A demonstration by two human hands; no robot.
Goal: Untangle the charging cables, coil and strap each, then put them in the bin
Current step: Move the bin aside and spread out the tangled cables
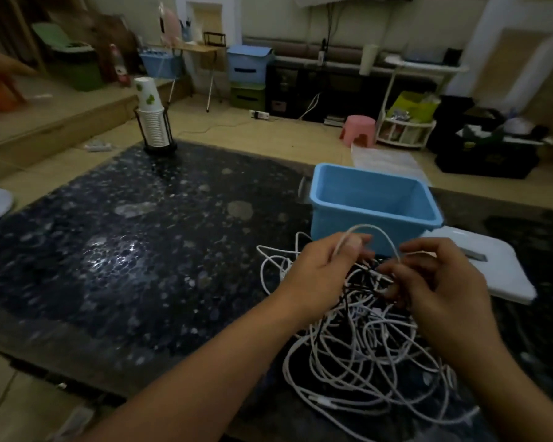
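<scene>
A tangled heap of white and black charging cables (364,346) lies on the dark speckled table (125,266), just in front of an empty light-blue bin (342,224). My left hand (320,269) pinches a white cable between thumb and fingers. That cable arches up in a loop (383,232) over to my right hand (434,279), which grips the same strand right above the heap. Both hands hover close to the bin's near wall. The cable ends under my hands are hidden.
A stack of paper cups in a black wire holder (154,129) stands at the table's far left edge. A white flat object (498,272) lies to the right of the bin. Another person's hand (0,71) shows at the far left.
</scene>
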